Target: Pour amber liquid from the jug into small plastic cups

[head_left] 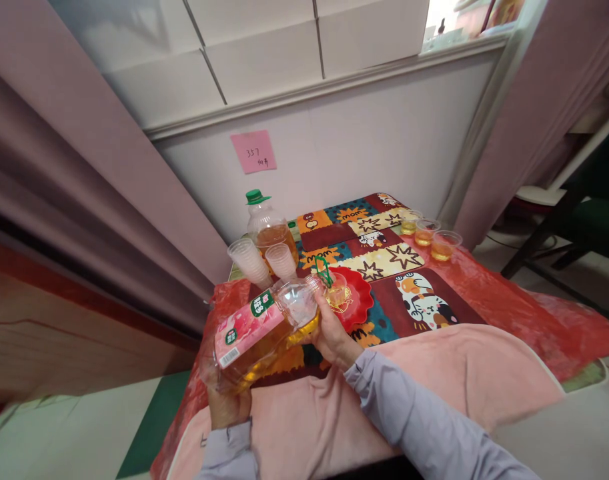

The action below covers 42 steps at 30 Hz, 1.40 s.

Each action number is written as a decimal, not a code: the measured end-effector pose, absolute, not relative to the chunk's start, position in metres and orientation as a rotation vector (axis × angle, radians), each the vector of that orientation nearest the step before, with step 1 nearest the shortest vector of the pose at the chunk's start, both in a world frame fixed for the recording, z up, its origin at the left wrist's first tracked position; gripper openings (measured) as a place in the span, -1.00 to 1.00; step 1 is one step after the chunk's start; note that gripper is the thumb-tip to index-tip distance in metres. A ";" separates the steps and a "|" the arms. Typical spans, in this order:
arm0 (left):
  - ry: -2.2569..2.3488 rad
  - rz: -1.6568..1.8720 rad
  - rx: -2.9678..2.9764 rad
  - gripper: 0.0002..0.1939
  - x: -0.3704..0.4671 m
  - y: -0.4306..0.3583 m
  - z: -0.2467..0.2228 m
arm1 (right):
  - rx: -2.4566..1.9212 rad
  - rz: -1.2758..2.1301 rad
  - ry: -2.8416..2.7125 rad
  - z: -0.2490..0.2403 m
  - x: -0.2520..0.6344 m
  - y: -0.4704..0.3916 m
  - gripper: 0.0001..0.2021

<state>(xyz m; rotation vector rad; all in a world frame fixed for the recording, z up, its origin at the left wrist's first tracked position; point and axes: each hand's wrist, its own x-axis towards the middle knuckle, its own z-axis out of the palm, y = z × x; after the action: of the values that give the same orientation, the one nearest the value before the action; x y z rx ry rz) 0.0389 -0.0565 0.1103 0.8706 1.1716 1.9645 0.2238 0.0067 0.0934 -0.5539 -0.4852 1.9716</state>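
A large clear bottle (257, 337) with a pink label and amber liquid is tilted, its neck toward the upper right. My left hand (228, 405) supports its base from below. Near the neck, my right hand (327, 327) is wrapped around the bottle. The mouth is by a clear plastic cup (337, 291) on a red scalloped plate (357, 297). A green handle ring (323, 270) shows beside the neck. Behind the bottle stand two stacks of clear cups, one on the left (249, 261) and one on the right (281, 260).
Another large bottle (271, 223) with a green cap stands at the back left. Three cups with yellow liquid (424, 231) line the table's right side. Patterned mats (384, 260), red plastic sheeting (509, 293) and a pink cloth (434, 373) cover the table.
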 end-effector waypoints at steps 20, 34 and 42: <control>1.207 1.988 0.809 -0.40 0.041 -0.057 0.112 | -0.552 1.993 -0.484 0.095 0.226 0.006 -0.33; 1.197 1.961 0.827 -0.27 0.042 -0.059 0.113 | -0.579 1.979 -0.483 0.097 0.225 0.006 -0.35; 1.187 1.964 0.808 -0.36 0.040 -0.061 0.111 | -0.557 1.984 -0.493 0.097 0.226 0.005 -0.33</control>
<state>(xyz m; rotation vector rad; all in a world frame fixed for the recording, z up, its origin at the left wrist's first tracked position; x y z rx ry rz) 0.0403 -0.0608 0.1113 0.8078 1.1867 1.9642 0.2258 0.0050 0.0972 -0.5572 -0.4932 1.9837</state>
